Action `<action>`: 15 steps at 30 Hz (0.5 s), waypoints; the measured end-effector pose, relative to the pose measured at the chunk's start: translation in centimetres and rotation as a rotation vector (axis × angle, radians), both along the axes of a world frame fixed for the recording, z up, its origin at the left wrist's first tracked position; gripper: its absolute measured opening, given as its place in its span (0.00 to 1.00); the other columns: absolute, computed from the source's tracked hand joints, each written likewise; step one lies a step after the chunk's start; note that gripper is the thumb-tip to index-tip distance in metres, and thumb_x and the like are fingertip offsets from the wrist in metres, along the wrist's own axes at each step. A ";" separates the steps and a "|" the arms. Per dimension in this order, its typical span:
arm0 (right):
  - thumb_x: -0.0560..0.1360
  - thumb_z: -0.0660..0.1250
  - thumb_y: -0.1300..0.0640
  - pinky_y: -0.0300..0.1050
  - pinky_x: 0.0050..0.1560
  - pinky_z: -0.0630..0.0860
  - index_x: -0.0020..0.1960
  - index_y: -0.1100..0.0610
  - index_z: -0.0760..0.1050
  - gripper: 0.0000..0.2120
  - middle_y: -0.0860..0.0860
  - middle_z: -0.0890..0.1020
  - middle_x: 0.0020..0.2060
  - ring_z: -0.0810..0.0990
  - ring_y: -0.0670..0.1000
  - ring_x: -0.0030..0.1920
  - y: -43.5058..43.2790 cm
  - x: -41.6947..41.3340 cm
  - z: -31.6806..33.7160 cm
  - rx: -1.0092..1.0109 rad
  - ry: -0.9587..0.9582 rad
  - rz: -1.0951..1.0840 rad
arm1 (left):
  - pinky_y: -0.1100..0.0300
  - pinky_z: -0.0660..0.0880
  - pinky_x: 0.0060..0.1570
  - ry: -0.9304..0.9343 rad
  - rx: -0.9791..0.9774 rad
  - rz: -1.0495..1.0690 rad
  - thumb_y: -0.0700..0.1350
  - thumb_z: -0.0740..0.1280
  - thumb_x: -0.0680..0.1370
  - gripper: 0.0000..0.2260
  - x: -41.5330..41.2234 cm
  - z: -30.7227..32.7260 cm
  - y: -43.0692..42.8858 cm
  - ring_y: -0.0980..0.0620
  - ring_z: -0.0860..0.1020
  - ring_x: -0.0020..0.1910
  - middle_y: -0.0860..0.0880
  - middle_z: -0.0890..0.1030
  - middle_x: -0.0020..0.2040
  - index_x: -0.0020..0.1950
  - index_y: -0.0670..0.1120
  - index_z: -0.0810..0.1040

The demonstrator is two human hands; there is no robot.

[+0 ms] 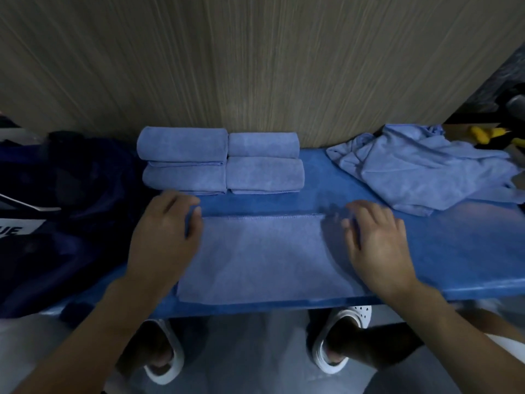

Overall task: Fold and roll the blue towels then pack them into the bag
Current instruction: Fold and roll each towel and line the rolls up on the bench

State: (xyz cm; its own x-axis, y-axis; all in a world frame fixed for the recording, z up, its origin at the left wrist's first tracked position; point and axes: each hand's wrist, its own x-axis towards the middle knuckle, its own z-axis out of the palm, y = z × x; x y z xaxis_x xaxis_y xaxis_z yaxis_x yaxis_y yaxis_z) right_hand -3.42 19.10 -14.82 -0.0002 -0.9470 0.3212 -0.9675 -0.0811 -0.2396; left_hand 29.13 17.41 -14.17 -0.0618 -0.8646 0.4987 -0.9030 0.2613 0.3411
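- A towel (261,257) lies flat, folded to a strip, on the near half of the table (454,245). Its long axis runs 9 to 3 o'clock, and its stitched hem faces 12 o'clock.
- The left hand (164,234) is at the towel's 10 o'clock corner. Its fingers curl round that corner and the thumb lies on the hem.
- The right hand (377,245) rests on the towel's 2 o'clock corner with the fingers spread and fairly straight. They are blurred, and no pinch shows.
- Four rolls (264,174) lie at 12 o'clock of the towel in a two-by-two block. The far pair is against the wall (255,66), and all their axes run 9 to 3 o'clock.
- A pile (426,169) of loose towels lies at 2 o'clock, well apart from the rolls.
- The bag (71,189), dark blue, lies at 9 o'clock, just beside the left hand.
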 end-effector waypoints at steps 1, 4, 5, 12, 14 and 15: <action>0.79 0.53 0.47 0.55 0.59 0.68 0.63 0.58 0.76 0.22 0.55 0.78 0.62 0.74 0.58 0.63 0.8 0.5 0.0 0.005 0.079 0.071 | 0.53 0.74 0.53 -0.024 0.001 -0.067 0.43 0.60 0.79 0.11 -0.6 0.1 0.4 0.45 0.77 0.48 0.44 0.80 0.50 0.54 0.40 0.80; 0.82 0.48 0.43 0.58 0.70 0.64 0.70 0.56 0.71 0.26 0.55 0.71 0.71 0.68 0.57 0.72 2.6 1.6 -0.9 0.124 0.225 0.235 | 0.61 0.66 0.65 -0.069 0.250 -0.264 0.48 0.55 0.80 0.19 -2.6 -0.7 1.9 0.50 0.75 0.64 0.48 0.79 0.63 0.63 0.43 0.79; 0.82 0.44 0.41 0.59 0.71 0.62 0.73 0.55 0.69 0.28 0.56 0.69 0.73 0.66 0.56 0.74 2.7 1.7 -1.3 0.182 0.251 0.250 | 0.59 0.65 0.69 -0.143 0.293 -0.306 0.51 0.54 0.80 0.21 -2.8 -1.5 2.3 0.51 0.72 0.69 0.48 0.77 0.67 0.67 0.44 0.77; 0.81 0.38 0.37 0.59 0.73 0.59 0.77 0.50 0.62 0.32 0.54 0.62 0.76 0.62 0.54 0.76 1.6 0.7 -2.3 0.301 0.356 0.280 | 0.51 0.47 0.76 -0.457 0.391 -0.275 0.62 0.46 0.82 0.30 -1.6 -3.9 3.4 0.52 0.47 0.80 0.51 0.52 0.80 0.80 0.49 0.54; 0.82 0.38 0.38 0.60 0.72 0.60 0.77 0.49 0.61 0.31 0.53 0.62 0.76 0.62 0.53 0.76 1.2 0.3 -2.2 0.315 0.385 0.290 | 0.51 0.47 0.76 -0.469 0.405 -0.261 0.62 0.45 0.82 0.30 -1.5 -3.9 3.6 0.51 0.46 0.80 0.50 0.51 0.81 0.80 0.49 0.53; 0.82 0.37 0.38 0.60 0.72 0.60 0.77 0.49 0.61 0.31 0.53 0.62 0.76 0.62 0.53 0.76 1.0 0.1 -2.2 0.321 0.393 0.291 | 0.51 0.46 0.76 -0.476 0.409 -0.256 0.63 0.45 0.81 0.31 -1.5 -3.9 3.6 0.51 0.46 0.80 0.50 0.50 0.81 0.80 0.49 0.53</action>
State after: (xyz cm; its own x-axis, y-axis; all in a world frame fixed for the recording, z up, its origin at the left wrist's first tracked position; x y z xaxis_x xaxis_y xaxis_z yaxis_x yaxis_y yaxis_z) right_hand -3.31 20.14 -17.01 0.3355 -0.9402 -0.0587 -0.9376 -0.3393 0.0763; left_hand 27.67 21.02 -18.08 -0.4213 -0.9069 0.0022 -0.9062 0.4211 0.0380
